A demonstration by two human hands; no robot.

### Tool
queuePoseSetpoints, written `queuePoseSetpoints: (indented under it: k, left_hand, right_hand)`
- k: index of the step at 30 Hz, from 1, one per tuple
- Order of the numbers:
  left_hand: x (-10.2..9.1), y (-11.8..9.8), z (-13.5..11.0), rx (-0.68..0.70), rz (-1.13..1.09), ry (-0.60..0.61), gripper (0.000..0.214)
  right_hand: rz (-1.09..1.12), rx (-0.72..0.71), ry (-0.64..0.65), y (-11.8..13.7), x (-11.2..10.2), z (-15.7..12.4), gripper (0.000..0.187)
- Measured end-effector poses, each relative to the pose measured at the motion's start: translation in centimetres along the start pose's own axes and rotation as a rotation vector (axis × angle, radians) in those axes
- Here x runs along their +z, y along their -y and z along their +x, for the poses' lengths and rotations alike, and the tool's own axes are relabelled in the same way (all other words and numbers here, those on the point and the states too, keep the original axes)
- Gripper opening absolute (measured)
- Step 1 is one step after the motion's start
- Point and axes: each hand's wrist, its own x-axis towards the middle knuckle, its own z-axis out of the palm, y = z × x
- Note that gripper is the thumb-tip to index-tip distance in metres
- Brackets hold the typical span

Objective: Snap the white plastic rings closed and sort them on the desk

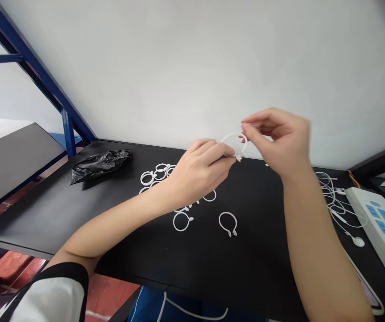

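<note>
One pale wall [192, 67] backs a black desk [252, 264]; over the desk, the left hand [205, 170] pinches narrowly, and the right hand [279, 138] has thumb and forefinger close together; a black bag [100, 167] lies leftward; loose rings [181, 230] lie near the middle; one white ring [235, 133] is raised between the hands, held left beside its knobs [239, 158]; whether the right grips its rim cannot be told; light, untwisted pressure would probably suit it.
</note>
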Motion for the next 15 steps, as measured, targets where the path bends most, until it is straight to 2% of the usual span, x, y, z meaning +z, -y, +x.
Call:
queuePoseSetpoints:
  k: [1,2,6,10,15]
  left_hand:
    - [-0.6,0.0,0.1,-0.020,0.024,-0.057,0.025]
    - [-1.2,0.0,0.1,-0.033,0.042,-0.098,0.025]
    - [-2.9,-0.4,-0.2,0.016,0.076,-0.210,0.023]
    - [-4.3,-0.7,-0.4,0.064,0.079,-0.234,0.017]
    - [-6.0,-1.0,-0.4,0.063,0.060,-0.192,0.014]
  right_hand:
    - [0.044,-0.037,-0.056,1.2,-0.3,-0.1,0.007]
    - [0.063,-0.069,-0.060,2.2,-0.7,-0.3,0.006]
    - [0.058,-0.117,0.085,5.1,-2.4,-1.1,0.005]
    - [-0.043,-0.166,0.175,6.3,-3.1,-1.5,0.017]
    - [-0.164,-0.185,0.149,7.9,-3.6,-1.8,0.002]
